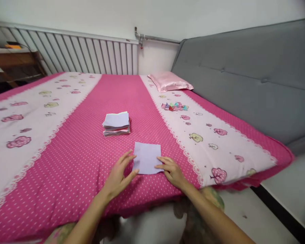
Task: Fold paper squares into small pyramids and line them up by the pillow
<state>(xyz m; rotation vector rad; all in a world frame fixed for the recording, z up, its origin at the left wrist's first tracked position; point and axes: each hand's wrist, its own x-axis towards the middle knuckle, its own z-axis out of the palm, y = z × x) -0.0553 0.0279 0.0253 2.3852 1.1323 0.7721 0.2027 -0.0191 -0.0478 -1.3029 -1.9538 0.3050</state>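
Note:
A square sheet of lilac paper (147, 157) lies flat on the pink dotted bedspread (86, 162), close to the bed's front edge. At its left side is my left hand (120, 174), fingers spread, with thumb and fingertips by the paper's left edge. My right hand (171, 171) rests its fingertips on the right edge of the sheet, fingers stretched out. Just beyond, to the left, sits a stack of square papers (116, 123) in mixed colours, with a pale lilac one on top.
Several small folded paper pieces (175, 106) in many colours lie on the white printed strip at right. Behind them is a pink satin pillow (170, 81). A grey padded headboard (249, 71) stands along the right, and a white radiator (73, 51) lines the back wall.

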